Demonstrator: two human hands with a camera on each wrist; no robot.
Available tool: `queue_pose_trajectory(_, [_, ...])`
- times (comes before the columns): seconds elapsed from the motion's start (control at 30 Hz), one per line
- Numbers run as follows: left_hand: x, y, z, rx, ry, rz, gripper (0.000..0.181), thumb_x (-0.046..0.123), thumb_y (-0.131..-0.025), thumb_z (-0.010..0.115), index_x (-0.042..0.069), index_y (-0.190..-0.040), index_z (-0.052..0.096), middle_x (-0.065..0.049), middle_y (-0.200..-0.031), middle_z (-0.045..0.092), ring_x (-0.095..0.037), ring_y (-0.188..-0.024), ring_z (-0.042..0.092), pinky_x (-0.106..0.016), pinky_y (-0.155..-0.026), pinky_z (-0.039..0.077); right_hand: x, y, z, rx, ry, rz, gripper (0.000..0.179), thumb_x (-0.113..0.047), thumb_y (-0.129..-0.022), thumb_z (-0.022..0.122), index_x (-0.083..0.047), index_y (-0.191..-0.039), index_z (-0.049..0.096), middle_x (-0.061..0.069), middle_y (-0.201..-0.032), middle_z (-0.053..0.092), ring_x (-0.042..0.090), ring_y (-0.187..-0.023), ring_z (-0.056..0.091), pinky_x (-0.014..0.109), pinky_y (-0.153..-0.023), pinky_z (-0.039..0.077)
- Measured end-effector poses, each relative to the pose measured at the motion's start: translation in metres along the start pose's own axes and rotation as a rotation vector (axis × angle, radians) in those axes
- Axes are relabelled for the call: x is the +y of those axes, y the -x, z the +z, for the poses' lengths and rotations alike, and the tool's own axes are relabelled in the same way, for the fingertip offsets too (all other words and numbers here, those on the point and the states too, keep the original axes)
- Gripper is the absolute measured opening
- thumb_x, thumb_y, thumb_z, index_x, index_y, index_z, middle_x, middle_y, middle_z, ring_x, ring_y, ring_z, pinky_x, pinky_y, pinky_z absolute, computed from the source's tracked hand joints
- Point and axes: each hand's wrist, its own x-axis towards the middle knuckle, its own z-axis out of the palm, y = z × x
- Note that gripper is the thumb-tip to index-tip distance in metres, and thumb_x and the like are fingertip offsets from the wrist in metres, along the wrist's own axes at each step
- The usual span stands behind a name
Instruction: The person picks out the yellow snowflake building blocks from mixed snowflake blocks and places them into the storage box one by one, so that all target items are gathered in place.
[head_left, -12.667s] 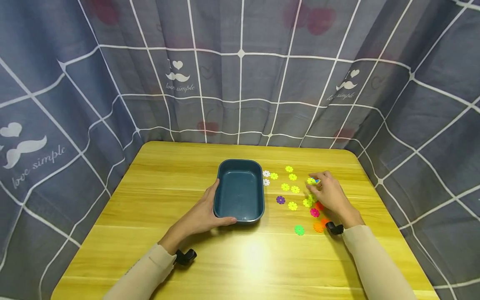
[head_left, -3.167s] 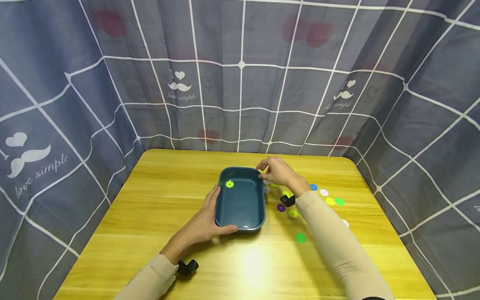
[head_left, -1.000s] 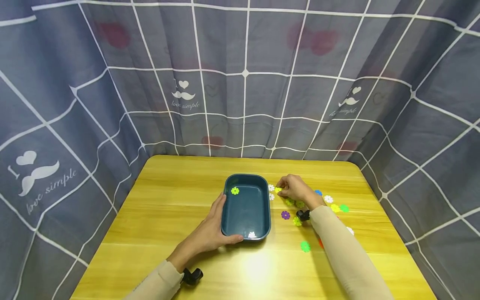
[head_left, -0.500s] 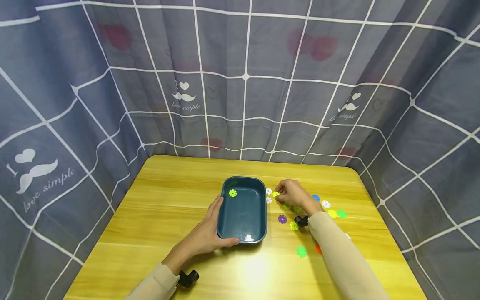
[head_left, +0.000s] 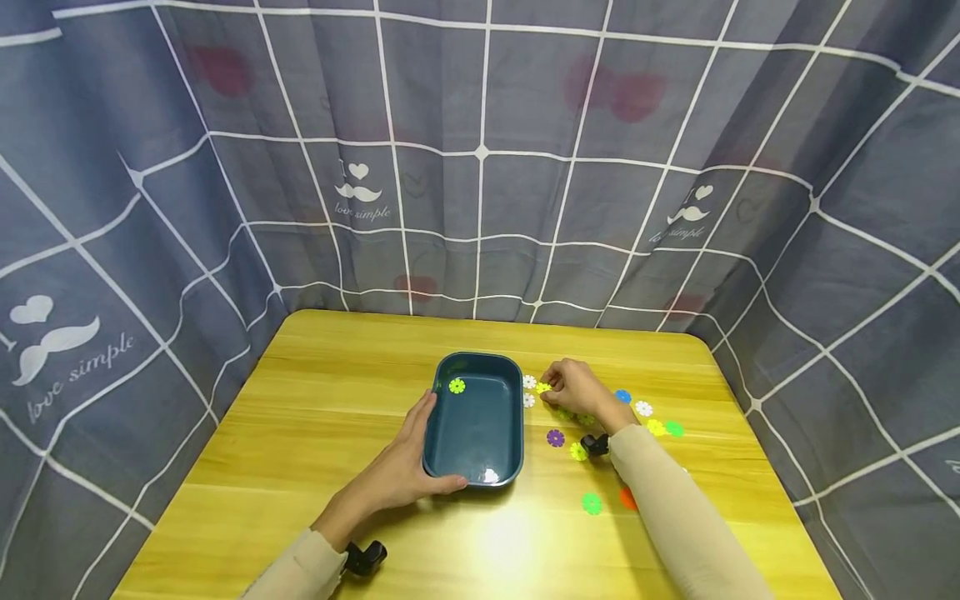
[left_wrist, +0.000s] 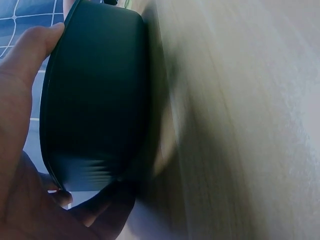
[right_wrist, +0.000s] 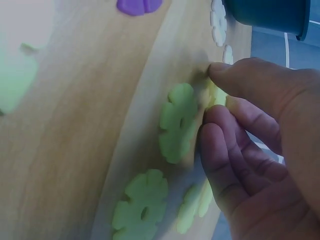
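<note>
A dark teal rectangular tray [head_left: 472, 429] stands on the wooden table, one yellow-green flower-shaped plastic piece [head_left: 457, 386] inside near its far left corner. My left hand [head_left: 396, 468] grips the tray's near left corner, thumb on the near rim, fingers along the left side; the left wrist view shows fingers against the outer wall [left_wrist: 95, 90]. To the tray's right, my right hand [head_left: 583, 392] pinches a yellow flower piece [head_left: 543, 387] between thumb and fingertips, low over the table. Two white flower pieces [head_left: 529, 381] lie between it and the tray. Yellow-green pieces [right_wrist: 172, 112] lie below this hand.
Nearer me lie a purple piece [head_left: 555, 438], a yellow-green one [head_left: 578, 451], a green one [head_left: 592, 503] and an orange-red one [head_left: 628, 498], partly under the right sleeve. Blue [head_left: 623, 396], white [head_left: 644, 408], yellow [head_left: 656, 427] and green [head_left: 674, 428] pieces lie right of the wrist. A grey-blue checked curtain [head_left: 450, 200] surrounds the table.
Since the oldest frame, a yellow-green piece has come into the tray. My right hand went from the right-hand pieces to the tray's rim, then back to the yellow piece. The left hand keeps its grip.
</note>
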Motion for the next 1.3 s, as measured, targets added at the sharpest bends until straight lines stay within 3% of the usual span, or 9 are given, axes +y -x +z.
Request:
queue_pose_trajectory(0.43, [0.005, -0.013, -0.001, -0.017, 0.024, 0.028, 0.150, 0.064, -0.086, 0.099, 0.012, -0.189, 0.004, -0.010, -0.199, 0.004, -0.050, -0.173, 0.041, -0.072, -0.134, 0.044, 0.004, -0.001, -0.019, 0.030, 0.032, 0.020, 0.023, -0.014, -0.101, 0.093, -0.002, -0.118, 0.083, 0.013, -0.110, 0.083, 0.021, -0.096, 0.077, 0.046, -0.096, 0.069])
queue_pose_trajectory(0.7, [0.007, -0.009, 0.000, -0.023, 0.029, 0.024, 0.151, 0.065, -0.085, 0.100, 0.011, -0.189, 0.004, -0.011, -0.199, 0.003, -0.052, -0.167, 0.048, -0.071, -0.131, 0.048, 0.003, 0.005, -0.017, 0.030, 0.011, 0.009, 0.026, -0.015, -0.101, 0.093, 0.000, -0.119, 0.082, 0.014, -0.110, 0.083, 0.020, -0.093, 0.079, 0.044, -0.092, 0.070])
queue_pose_trajectory(1.3, [0.005, 0.000, -0.002, -0.005, 0.027, 0.007, 0.150, 0.061, -0.085, 0.101, 0.014, -0.189, 0.004, -0.008, -0.199, 0.004, -0.052, -0.161, 0.055, -0.069, -0.127, 0.053, -0.026, 0.006, -0.021, 0.115, 0.020, -0.041, 0.025, -0.012, -0.100, 0.093, 0.000, -0.120, 0.083, 0.018, -0.119, 0.082, 0.029, -0.099, 0.083, 0.048, -0.092, 0.071])
